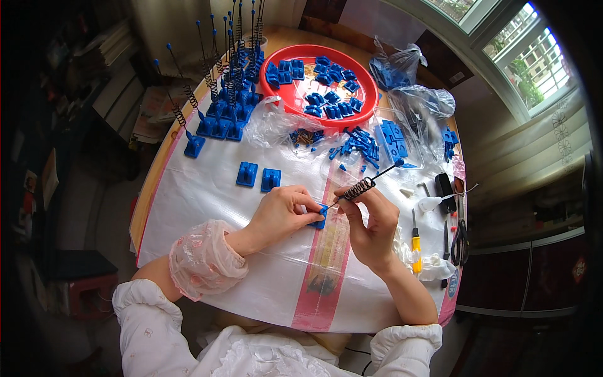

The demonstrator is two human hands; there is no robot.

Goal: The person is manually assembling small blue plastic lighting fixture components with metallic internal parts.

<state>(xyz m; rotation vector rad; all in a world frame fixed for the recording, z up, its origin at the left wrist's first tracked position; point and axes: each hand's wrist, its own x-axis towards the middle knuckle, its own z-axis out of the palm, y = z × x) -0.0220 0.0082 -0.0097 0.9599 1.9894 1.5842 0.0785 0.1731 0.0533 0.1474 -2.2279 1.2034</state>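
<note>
My left hand (282, 212) pinches a small blue plastic base (321, 221) against the tabletop, its fingers hiding part of it. Between the fingers of my right hand (375, 231) is a black coil spring on a thin rod (359, 188), tilted, with a blue tip at its upper end. The rod's lower end meets the blue base; whether it is inside cannot be made out. Beyond my left hand lie two more blue bases (247, 174). Blue bases with upright spring rods (220, 117) stand crowded at the far left.
A red round tray (374, 94) holds several blue parts. Loose blue pieces (361, 146) and plastic bags (270, 122) lie before it. At the right are a yellow-handled screwdriver (416, 245), scissors (461, 239) and a white squeeze bottle (429, 203). White sheeting (264, 276) covers the table.
</note>
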